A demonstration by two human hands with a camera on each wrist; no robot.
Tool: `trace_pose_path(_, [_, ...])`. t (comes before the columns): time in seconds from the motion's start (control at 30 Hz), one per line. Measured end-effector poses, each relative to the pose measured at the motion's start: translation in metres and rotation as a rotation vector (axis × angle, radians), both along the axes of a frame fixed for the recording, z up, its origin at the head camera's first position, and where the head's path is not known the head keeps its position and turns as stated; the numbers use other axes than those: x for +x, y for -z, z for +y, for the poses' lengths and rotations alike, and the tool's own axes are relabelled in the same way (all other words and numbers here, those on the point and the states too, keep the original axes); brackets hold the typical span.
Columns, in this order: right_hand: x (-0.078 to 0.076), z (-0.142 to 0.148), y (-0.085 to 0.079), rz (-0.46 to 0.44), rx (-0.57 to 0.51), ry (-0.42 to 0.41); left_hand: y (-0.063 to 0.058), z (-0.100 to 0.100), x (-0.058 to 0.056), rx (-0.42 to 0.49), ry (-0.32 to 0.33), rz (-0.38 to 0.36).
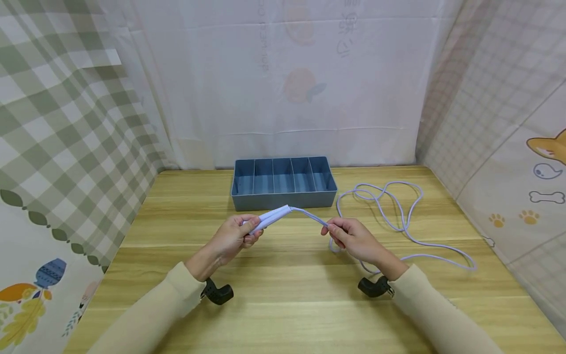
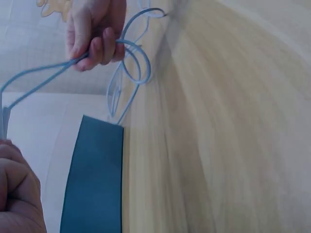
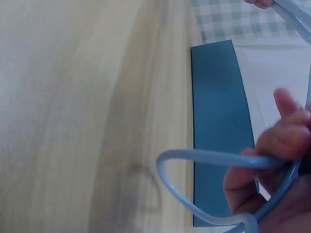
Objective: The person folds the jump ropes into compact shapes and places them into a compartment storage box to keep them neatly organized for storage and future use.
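A pale lavender jump rope has its two handles (image 1: pixel 275 216) side by side in my left hand (image 1: pixel 236 236), thumb on top. From the handles two cord strands (image 1: pixel 309 215) run right to my right hand (image 1: pixel 355 239), which pinches them between thumb and fingers. Beyond that hand, the remaining cord (image 1: pixel 408 229) lies in loose loops on the table's right side. In the left wrist view, both strands enter the right fingers (image 2: pixel 104 48). A loop of cord (image 3: pixel 204 156) hangs below the right hand (image 3: pixel 286 145) in the right wrist view.
Behind the hands stands a blue-grey box (image 1: pixel 283 200) with several compartments in a row. The wooden table (image 1: pixel 283 314) meets hanging cloths at its back and sides. Each wrist carries a black camera mount (image 1: pixel 218 293).
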State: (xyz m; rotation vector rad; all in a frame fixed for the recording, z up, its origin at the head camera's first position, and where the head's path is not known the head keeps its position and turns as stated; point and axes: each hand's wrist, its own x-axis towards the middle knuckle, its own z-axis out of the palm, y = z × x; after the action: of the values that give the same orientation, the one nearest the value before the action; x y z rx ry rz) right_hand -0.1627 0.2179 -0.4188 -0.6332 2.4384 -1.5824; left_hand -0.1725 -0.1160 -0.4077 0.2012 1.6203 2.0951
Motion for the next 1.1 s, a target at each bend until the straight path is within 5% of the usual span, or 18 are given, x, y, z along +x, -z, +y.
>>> trace_pose_path(0.23, [0.005, -0.008, 0.007, 0.067, 0.02, 0.166, -0.001, 0.008, 0.002, 0.027, -0.135, -0.041])
trace_pose_path(0.47, [0.012, -0.018, 0.018, 0.56, 0.385, 0.234, 0.001, 0.019, 0.003, 0.087, -0.246, -0.034])
trace_pose_path(0.6, [0.021, -0.025, 0.019, 0.751, 0.614, 0.197, 0.002, 0.025, 0.006, 0.073, -0.264, -0.026])
trace_pose_path(0.77, [0.032, -0.036, 0.01, 0.828, 0.748, 0.096, 0.004, 0.031, 0.009, 0.009, -0.236, 0.013])
trace_pose_path(1.1, [0.028, -0.047, -0.003, 0.99, 0.688, -0.119, 0.008, 0.039, 0.011, -0.146, -0.216, 0.086])
